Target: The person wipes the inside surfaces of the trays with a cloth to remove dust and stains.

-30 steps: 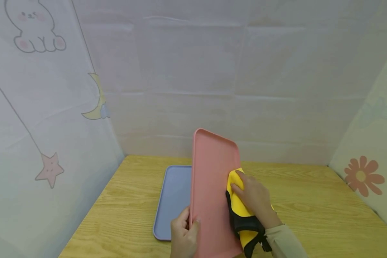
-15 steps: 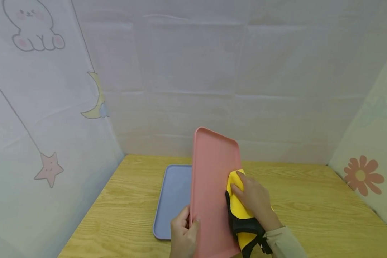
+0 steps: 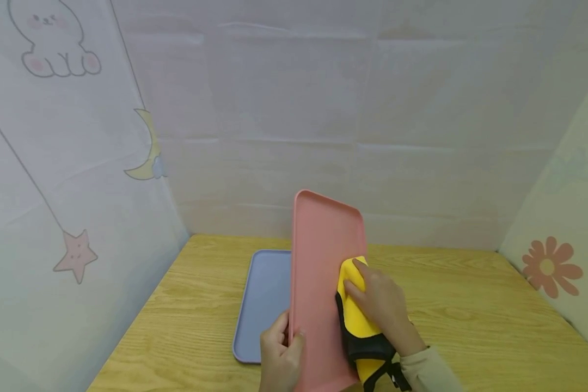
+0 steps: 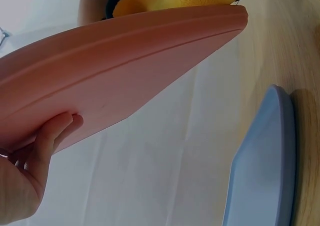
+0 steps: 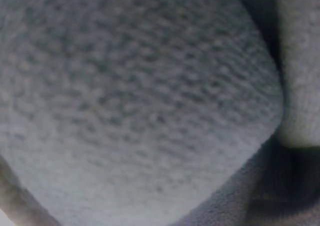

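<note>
My left hand (image 3: 281, 356) grips a pink rectangular tray (image 3: 318, 239) by its left rim, thumb on the inner face and fingers behind. The tray is tilted up steeply over the table. With my right hand (image 3: 382, 299) I hold a folded yellow cloth (image 3: 357, 321) with black edging against the tray's inner face, near its right side. In the left wrist view, fingertips (image 4: 57, 128) touch the tray's underside, and the cloth (image 4: 175, 1) shows beyond its rim. Blurred, close-up grey fabric (image 5: 140, 96) fills the right wrist view.
A blue tray (image 3: 264, 305) lies flat on the wooden table (image 3: 186, 305), partly hidden behind the pink one. Pale printed sheets (image 3: 294, 109) hang behind the table and along both sides.
My right hand and the cloth have shifted slightly left, further onto the pink tray's face. The left hand's grip and the blue tray look the same.
</note>
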Demonstrator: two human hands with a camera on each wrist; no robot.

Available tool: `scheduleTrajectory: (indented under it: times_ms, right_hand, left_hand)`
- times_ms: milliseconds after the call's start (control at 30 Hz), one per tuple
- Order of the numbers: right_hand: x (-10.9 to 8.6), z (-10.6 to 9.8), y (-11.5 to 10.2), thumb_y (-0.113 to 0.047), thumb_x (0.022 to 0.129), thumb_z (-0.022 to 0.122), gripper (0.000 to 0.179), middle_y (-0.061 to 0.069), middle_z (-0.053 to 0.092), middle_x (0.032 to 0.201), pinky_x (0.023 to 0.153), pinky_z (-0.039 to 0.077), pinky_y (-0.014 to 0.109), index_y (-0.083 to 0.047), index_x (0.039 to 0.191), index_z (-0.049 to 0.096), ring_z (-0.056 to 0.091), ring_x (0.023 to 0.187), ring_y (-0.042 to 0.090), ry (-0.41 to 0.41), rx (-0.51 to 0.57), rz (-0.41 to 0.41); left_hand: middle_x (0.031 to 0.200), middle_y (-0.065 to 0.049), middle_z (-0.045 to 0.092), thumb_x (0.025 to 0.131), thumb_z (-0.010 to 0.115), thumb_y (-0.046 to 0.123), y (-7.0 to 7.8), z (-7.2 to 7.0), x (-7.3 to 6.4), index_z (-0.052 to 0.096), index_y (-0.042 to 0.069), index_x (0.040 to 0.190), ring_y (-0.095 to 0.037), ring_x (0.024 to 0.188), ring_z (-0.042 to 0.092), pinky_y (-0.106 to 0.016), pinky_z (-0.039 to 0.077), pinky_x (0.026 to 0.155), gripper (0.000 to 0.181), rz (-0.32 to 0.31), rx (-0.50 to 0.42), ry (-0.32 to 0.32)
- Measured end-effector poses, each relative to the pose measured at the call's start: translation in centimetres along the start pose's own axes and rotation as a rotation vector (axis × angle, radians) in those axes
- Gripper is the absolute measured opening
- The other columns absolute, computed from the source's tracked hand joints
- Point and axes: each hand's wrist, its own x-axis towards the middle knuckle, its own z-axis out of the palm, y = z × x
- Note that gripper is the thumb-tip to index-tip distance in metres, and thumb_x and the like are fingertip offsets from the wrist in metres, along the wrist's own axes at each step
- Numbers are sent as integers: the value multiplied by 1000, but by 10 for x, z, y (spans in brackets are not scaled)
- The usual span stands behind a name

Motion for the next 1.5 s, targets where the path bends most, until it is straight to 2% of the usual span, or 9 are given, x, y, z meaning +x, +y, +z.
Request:
scheduleTrajectory:
  times_ms: [133, 333, 400, 567, 833, 1167, 1400, 1500]
  right_hand:
    - [-2, 1, -5, -26, 81, 61, 46, 13, 59, 79, 40, 31, 26, -5, 121, 55, 35, 46, 13, 18, 0, -13]
    - [-5, 1, -11, -26, 80, 62, 45, 2, 48, 62, 37, 29, 25, -7, 120, 56, 31, 42, 12, 51, -2, -37]
    - [-5, 0, -14, -26, 80, 62, 44, 0, 44, 59, 37, 29, 25, -8, 119, 57, 30, 41, 12, 56, 0, -44]
    - [-6, -2, -19, -27, 79, 63, 44, 1, 46, 60, 37, 29, 25, -9, 118, 58, 31, 42, 11, 74, -6, -58]
    - [-10, -3, -33, -25, 75, 67, 42, 5, 54, 64, 37, 28, 22, -8, 113, 61, 32, 43, 9, 162, -25, -132]
    - [-16, -6, -52, -25, 74, 69, 43, 6, 54, 67, 38, 29, 21, -7, 112, 61, 32, 42, 8, 186, -19, -213]
    - [-18, -8, -63, -28, 71, 72, 43, 3, 52, 65, 39, 30, 18, -9, 109, 63, 32, 44, 8, 216, -17, -279]
    - [-19, -8, -65, -26, 70, 73, 42, 2, 51, 63, 39, 30, 18, -10, 108, 64, 32, 44, 7, 236, -10, -308]
  left_hand:
    - [77, -22, 62, 74, 46, -22, -1, 0, 0, 55, -16, 103, -15, 64, 60, -28, 50, 50, 31, 27, 1, 5]
    - [71, -20, 62, 81, 49, -15, -2, 1, -1, 57, -14, 101, -10, 56, 57, -24, 47, 44, 21, 68, 27, 24]
    - [69, -18, 62, 83, 50, -12, -3, 1, -1, 57, -14, 101, -8, 53, 56, -23, 46, 42, 19, 62, 46, 28]
    - [62, -13, 59, 86, 50, -7, -2, 2, 0, 58, -12, 100, -4, 47, 50, -21, 42, 37, 17, 38, 74, 38]
    - [56, -12, 56, 87, 47, -9, -5, 3, -1, 59, -11, 100, -10, 42, 50, -21, 41, 35, 17, 60, 63, 59]
    - [55, -8, 54, 91, 44, -4, -3, 4, 0, 61, -9, 97, -7, 41, 48, -21, 40, 35, 19, 1, 111, 73]
    - [49, 1, 39, 90, 47, -3, -4, 5, -1, 62, -4, 90, 2, 42, 32, -15, 30, 33, 16, -16, 137, 93]
    - [50, 3, 36, 90, 47, -3, -4, 6, -1, 62, -3, 88, 2, 42, 30, -15, 29, 33, 15, -22, 131, 92]
